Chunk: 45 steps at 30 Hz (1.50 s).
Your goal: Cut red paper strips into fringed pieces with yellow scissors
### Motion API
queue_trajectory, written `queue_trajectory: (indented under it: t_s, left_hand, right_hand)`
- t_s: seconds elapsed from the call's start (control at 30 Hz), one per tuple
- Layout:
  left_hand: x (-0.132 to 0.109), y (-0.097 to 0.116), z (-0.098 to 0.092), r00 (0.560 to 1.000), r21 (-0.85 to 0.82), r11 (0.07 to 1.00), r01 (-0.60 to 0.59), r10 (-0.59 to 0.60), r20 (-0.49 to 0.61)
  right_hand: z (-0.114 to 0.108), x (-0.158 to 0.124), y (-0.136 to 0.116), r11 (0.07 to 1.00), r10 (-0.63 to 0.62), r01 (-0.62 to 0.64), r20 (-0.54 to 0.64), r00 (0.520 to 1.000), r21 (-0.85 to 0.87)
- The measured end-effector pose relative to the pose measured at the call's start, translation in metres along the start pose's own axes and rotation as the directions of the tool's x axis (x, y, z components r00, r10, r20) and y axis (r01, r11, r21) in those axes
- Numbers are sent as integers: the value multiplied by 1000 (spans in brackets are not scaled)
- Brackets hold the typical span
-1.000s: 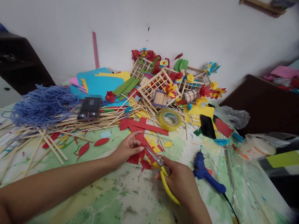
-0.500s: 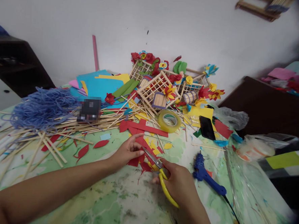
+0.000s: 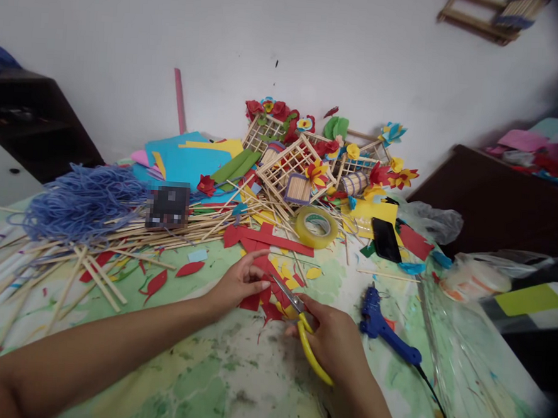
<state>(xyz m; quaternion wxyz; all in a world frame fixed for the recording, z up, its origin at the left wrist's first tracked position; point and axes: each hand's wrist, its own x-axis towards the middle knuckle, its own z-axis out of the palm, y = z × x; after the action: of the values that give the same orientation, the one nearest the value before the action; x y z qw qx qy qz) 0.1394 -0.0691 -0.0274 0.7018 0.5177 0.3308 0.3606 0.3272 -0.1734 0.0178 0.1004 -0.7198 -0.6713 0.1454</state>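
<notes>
My left hand pinches a strip of red craft paper between thumb and fingers. My right hand grips scissors with yellow handles, and their steel blades reach into the red paper. Cut red scraps lie under and around the blades. Part of the paper is hidden behind my fingers. A blue hot glue gun lies on the table to the right of my right hand, its black cord trailing toward the near edge.
A heap of wooden sticks, blue yarn, clear tape, a phone, coloured paper and stick lattices with paper flowers covers the far side of the painted table. A white wall stands behind.
My hands and the scissors have shifted slightly on the red paper, with the blades a little lower. The whole view has drifted a little. My grip on the paper and scissors is unchanged.
</notes>
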Motion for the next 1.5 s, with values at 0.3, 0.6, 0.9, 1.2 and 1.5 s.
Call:
queue_trajectory:
  t_s: [0.3,0.6,0.9,1.2,1.5]
  left_hand:
    - [-1,2,2,1000,-13,1000,-18,18,-21]
    - [-2,6,5,992,27,996,-79,82,-94]
    - [3,23,-17,963,271,946,-178,224,-150]
    - [-13,39,-65,924,652,736,-182,355,-143]
    - [-19,76,-151,753,893,442,-80,614,-236]
  right_hand:
    - [2,3,7,977,159,-167,-70,985,-133]
    - [7,2,10,952,266,-281,-130,955,-118]
    - [7,-2,12,962,247,-262,-158,956,-82]
    - [11,1,16,976,177,-193,-153,972,-102]
    - [10,3,15,961,221,-233,-93,971,-148]
